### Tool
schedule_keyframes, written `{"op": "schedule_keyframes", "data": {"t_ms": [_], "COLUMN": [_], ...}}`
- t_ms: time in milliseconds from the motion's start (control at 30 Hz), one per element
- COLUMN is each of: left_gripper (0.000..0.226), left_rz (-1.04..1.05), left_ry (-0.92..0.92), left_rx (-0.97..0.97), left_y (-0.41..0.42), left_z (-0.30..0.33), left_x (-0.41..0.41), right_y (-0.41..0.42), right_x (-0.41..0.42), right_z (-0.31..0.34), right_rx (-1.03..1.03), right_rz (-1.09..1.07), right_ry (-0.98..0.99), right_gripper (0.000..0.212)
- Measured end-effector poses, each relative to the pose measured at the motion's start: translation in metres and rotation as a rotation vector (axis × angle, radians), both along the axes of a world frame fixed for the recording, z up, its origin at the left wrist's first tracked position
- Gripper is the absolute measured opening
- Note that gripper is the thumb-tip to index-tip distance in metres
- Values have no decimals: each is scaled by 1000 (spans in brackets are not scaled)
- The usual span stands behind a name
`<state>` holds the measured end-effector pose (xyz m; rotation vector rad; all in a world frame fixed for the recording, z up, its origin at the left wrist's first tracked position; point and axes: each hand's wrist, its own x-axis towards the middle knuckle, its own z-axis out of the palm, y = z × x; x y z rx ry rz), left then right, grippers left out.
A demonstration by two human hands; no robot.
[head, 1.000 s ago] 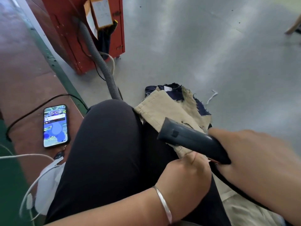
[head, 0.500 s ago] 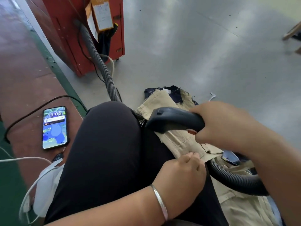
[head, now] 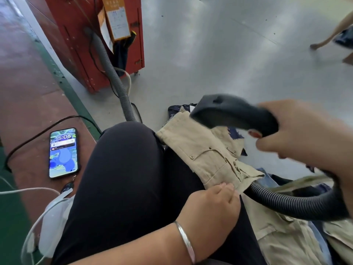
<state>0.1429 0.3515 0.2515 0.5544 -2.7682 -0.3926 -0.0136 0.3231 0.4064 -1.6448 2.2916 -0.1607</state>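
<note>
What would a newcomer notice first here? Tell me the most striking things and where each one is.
At centre right, the right hand grips a black suction nozzle over a beige garment draped across the lap, while the left hand presses the cloth's near edge. At left, a lit phone lies on a reddish surface. A red machine stands at top left, with a grey ribbed hose running from it.

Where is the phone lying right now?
In the head view the phone lies screen-up on the reddish-brown surface at the left, just beside the person's black-trousered knee, with a black cable curving past its top end.
</note>
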Motion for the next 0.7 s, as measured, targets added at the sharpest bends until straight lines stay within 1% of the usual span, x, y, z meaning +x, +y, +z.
{"op": "schedule_keyframes", "data": {"t_ms": [100, 133, 200, 300, 433, 500, 533, 600, 667, 700], "left_gripper": [37, 37, 36, 36, 37, 28, 24, 24, 23, 25], "left_rz": [-8, -9, -3, 2, -3, -9, -13, -12, 12, 27], "left_ry": [-17, -28, -49, -62, -100, -107, -113, -103, -76, -62], "left_rx": [2, 10, 30, 30, 42, 41, 37, 61, 84, 94], "left_y": [0, 0, 0, -1, 0, 0, 1, 1, -3, -5], "left_z": [1, 2, 4, 5, 5, 6, 6, 6, 6, 6], "left_x": [-1, -1, -1, 0, -1, -1, -1, 0, 2, 3], "right_y": [0, -2, -8, -21, -54, -78, -90, -107, -106, -99], "right_x": [27, 35, 46, 53, 59, 60, 58, 47, 30, 21], "right_z": [-19, -25, -36, -42, -55, -65, -68, -70, -62, -55], "right_rx": [130, 161, 181, 174, 139, 135, 131, 118, 70, 46], "right_rz": [161, 200, 228, 232, 229, 202, 175, 98, 39, 28], "right_ry": [244, 298, 365, 416, 389, 348, 339, 314, 275, 242], "right_gripper": [18, 18, 20, 21, 19, 15, 8, 17, 12, 12]}}
